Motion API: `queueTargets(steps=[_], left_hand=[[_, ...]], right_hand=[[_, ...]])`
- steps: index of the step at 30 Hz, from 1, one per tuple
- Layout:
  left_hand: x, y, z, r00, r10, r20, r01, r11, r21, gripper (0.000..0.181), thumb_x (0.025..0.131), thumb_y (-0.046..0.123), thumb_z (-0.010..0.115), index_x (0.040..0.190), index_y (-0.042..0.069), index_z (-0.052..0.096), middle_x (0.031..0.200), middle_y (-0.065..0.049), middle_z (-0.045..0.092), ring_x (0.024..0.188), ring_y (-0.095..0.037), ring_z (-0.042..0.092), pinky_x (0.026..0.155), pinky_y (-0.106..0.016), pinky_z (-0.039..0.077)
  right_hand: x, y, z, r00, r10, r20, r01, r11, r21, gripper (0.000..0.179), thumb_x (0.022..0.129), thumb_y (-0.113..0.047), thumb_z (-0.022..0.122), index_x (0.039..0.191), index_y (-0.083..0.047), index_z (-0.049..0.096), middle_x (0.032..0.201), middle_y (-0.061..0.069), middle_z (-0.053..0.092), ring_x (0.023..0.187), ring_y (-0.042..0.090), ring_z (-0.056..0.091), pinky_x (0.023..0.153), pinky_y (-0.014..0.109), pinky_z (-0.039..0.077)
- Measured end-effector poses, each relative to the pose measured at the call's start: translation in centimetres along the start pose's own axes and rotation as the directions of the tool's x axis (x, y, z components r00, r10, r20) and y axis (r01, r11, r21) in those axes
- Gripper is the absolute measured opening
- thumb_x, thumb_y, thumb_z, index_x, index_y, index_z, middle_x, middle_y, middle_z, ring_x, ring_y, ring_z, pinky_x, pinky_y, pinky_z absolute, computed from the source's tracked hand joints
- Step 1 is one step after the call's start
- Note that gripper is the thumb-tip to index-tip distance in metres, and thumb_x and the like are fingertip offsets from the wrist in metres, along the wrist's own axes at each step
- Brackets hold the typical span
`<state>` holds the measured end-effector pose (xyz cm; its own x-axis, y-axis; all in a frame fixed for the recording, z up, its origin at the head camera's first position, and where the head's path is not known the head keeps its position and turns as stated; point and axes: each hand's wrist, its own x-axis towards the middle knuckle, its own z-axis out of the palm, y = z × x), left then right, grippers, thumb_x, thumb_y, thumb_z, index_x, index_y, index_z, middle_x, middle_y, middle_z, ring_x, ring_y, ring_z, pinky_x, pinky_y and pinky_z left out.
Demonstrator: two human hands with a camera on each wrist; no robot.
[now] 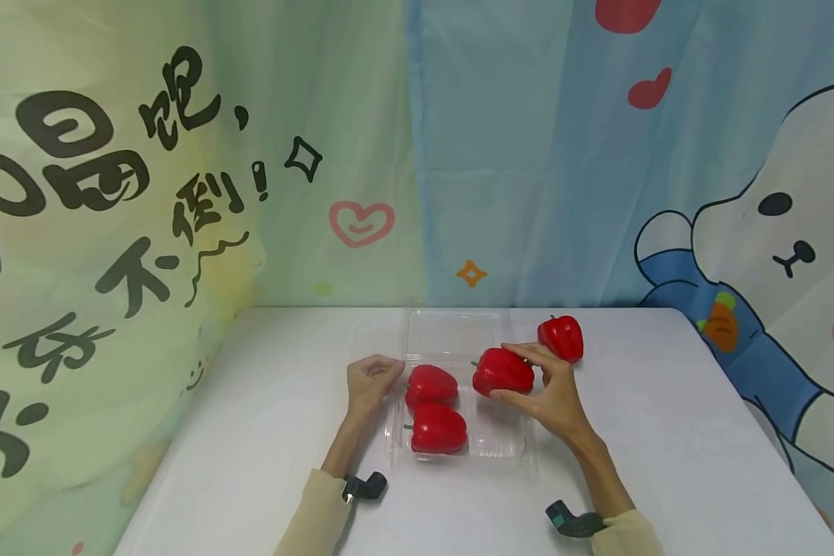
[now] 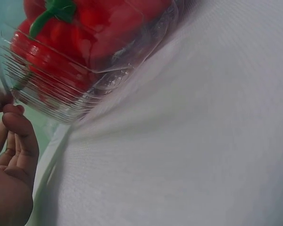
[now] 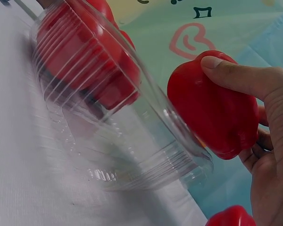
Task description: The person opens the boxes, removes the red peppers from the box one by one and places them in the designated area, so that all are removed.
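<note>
A clear plastic clamshell box (image 1: 503,444) lies on the table with its lid (image 1: 456,332) folded back. Inside its left half are two red bell peppers, a nearer one (image 1: 439,428) and one behind it (image 1: 431,386), green stems pointing left. My left hand (image 1: 371,384) pinches the box's left rim between thumb and finger. Between the thumb and fingers of my right hand (image 1: 554,394) is another red bell pepper (image 1: 503,371), held over the box's right side. In the right wrist view this held pepper (image 3: 212,106) overlaps the box's rim.
One more red bell pepper (image 1: 561,338) sits on the white table (image 1: 264,432) at the back right, beyond my right hand. A printed curtain (image 1: 486,154) hangs right behind the table's far edge. Each wrist wears a dark camera band.
</note>
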<state>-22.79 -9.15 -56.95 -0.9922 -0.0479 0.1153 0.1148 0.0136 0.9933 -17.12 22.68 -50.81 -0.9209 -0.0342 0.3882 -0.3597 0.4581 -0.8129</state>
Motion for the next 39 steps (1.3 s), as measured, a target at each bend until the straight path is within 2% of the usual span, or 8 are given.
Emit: queueTargets(steps=[4, 13, 17, 20, 30, 39], left_hand=[[0.1, 0.07, 0.02, 1.0, -0.01, -0.009, 0.01, 1.0, 0.008, 0.018, 0.097, 0.011, 0.08, 0.096, -0.007, 0.079, 0.069, -0.01, 0.072, 0.06, -0.009, 0.061, 0.059, -0.021, 0.051], [0.09, 0.09, 0.01, 1.0, -0.015, -0.008, 0.015, 1.0, -0.027, 0.016, 0.096, 0.006, 0.08, 0.095, -0.01, 0.078, 0.075, -0.029, 0.07, 0.058, -0.01, 0.059, 0.057, -0.021, 0.049], [0.13, 0.0, 0.02, 1.0, -0.009, -0.008, 0.008, 1.0, -0.029, 0.015, 0.095, 0.006, 0.08, 0.094, -0.009, 0.078, 0.073, -0.028, 0.07, 0.057, -0.009, 0.059, 0.056, -0.021, 0.048], [0.16, -0.02, 0.04, 1.0, -0.005, -0.006, 0.005, 1.0, -0.029, 0.015, 0.095, 0.006, 0.08, 0.094, -0.009, 0.078, 0.072, -0.026, 0.07, 0.057, -0.008, 0.059, 0.055, -0.02, 0.047], [0.08, 0.1, 0.09, 1.0, -0.008, -0.011, 0.008, 1.0, -0.011, 0.016, 0.094, 0.008, 0.081, 0.094, -0.008, 0.079, 0.07, -0.021, 0.071, 0.057, -0.008, 0.059, 0.056, -0.021, 0.047], [0.18, 0.0, 0.04, 1.0, -0.007, -0.005, 0.007, 1.0, -0.014, 0.014, 0.095, 0.004, 0.08, 0.095, -0.01, 0.078, 0.073, -0.029, 0.07, 0.056, -0.009, 0.058, 0.055, -0.02, 0.046]], right_hand=[[0.04, -0.02, -0.22, 1.0, -0.005, -0.011, 0.005, 1.0, 0.001, 0.076, 0.074, -0.01, 0.1, 0.144, -0.015, 0.071, 0.137, 0.008, 0.072, 0.124, 0.003, 0.06, 0.105, 0.039, 0.059], [-0.11, 0.06, -0.52, 1.0, -0.002, -0.023, 0.002, 1.0, 0.0, 0.077, 0.073, -0.01, 0.1, 0.144, -0.015, 0.071, 0.138, 0.009, 0.072, 0.127, 0.003, 0.057, 0.105, 0.036, 0.058], [-0.12, 0.19, -0.53, 1.0, -0.008, -0.026, 0.008, 1.0, 0.01, 0.076, 0.073, -0.009, 0.1, 0.144, -0.014, 0.071, 0.138, 0.009, 0.072, 0.127, 0.002, 0.058, 0.103, 0.024, 0.055], [-0.13, 0.29, -0.5, 1.0, -0.014, -0.027, 0.015, 1.0, 0.023, 0.076, 0.073, -0.008, 0.099, 0.143, -0.014, 0.071, 0.138, 0.011, 0.072, 0.126, 0.001, 0.058, 0.102, 0.02, 0.054], [-0.21, 0.41, -0.63, 0.999, -0.015, -0.032, 0.016, 1.0, 0.01, 0.076, 0.073, -0.008, 0.1, 0.144, -0.014, 0.071, 0.139, 0.01, 0.072, 0.127, 0.001, 0.058, 0.102, 0.02, 0.053], [-0.26, 0.45, -0.71, 0.999, -0.013, -0.039, 0.013, 1.0, 0.012, 0.077, 0.073, -0.008, 0.1, 0.144, -0.015, 0.071, 0.14, 0.009, 0.072, 0.128, 0.002, 0.058, 0.102, 0.019, 0.053]])
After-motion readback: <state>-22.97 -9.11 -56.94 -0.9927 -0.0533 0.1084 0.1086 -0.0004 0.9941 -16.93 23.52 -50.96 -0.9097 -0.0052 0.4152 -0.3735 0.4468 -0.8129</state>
